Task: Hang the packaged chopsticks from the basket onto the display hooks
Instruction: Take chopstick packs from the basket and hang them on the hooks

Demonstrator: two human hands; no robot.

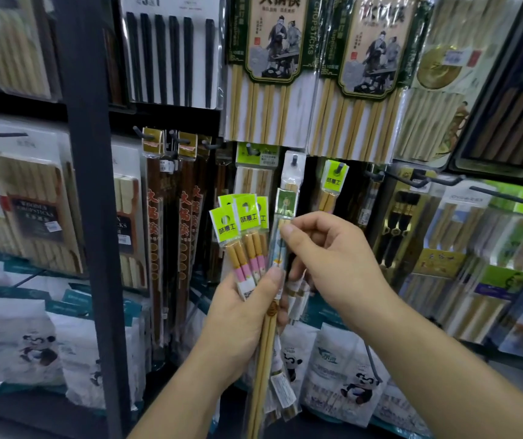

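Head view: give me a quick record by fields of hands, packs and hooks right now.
left hand: grips a fan of yellow-green-header packs
right hand: pinches a slim pack
slim pack top: at a hook, seemingly hung
matching pack: hangs on the next hook to the right

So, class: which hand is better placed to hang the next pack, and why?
Right. The right hand pinches one slim pack, its top up at a hook. The left hand is full, gripping the bundle of green-carded packs lower down, so it probably cannot thread a hole.
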